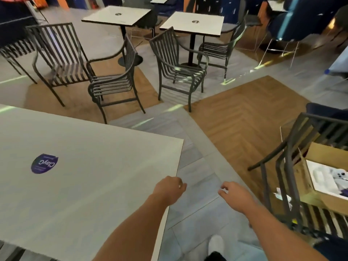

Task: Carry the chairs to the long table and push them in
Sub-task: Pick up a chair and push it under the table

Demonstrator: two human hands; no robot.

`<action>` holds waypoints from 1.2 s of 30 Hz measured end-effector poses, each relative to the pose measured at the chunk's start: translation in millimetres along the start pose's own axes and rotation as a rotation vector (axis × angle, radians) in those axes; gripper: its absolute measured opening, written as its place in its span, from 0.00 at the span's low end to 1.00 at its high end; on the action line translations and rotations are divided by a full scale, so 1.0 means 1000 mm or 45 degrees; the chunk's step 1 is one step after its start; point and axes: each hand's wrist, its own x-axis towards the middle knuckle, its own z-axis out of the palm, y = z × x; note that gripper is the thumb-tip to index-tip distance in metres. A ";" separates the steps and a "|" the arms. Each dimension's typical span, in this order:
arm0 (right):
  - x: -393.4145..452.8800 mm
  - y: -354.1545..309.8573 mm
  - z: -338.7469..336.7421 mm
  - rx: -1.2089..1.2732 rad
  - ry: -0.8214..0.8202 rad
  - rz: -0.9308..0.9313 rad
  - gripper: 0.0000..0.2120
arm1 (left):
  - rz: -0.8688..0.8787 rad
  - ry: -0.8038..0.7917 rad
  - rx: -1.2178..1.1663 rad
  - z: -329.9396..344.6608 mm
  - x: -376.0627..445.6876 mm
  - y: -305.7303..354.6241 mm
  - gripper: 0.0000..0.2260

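Your left hand [172, 189] and right hand [235, 194] hang loosely curled, holding nothing, just past the corner of the long table [94, 166], a smooth pale slab with 1 round purple sticker [44, 163]. 4 dark slatted metal chairs [113, 80] stand beyond its far edge, near 2 small square tables [116, 16]. A 5th chair [293, 157] at your right holds 1 cardboard box [323, 187].

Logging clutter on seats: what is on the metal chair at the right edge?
An open cardboard box sits on the chair seat, holding white packaging. What lies deeper in the box is covered and cut off by the frame.
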 end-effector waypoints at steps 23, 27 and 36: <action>0.406 -0.052 -0.261 -0.195 -0.151 -0.381 0.18 | -0.412 0.210 -0.246 -0.148 0.317 0.054 0.18; 0.474 -0.094 -0.286 -0.231 -0.155 -0.455 0.19 | -0.377 0.188 -0.156 -0.183 0.384 0.038 0.18; 0.644 -0.188 -0.372 -0.232 -0.126 -0.388 0.18 | -0.329 0.107 -0.129 -0.305 0.577 -0.009 0.18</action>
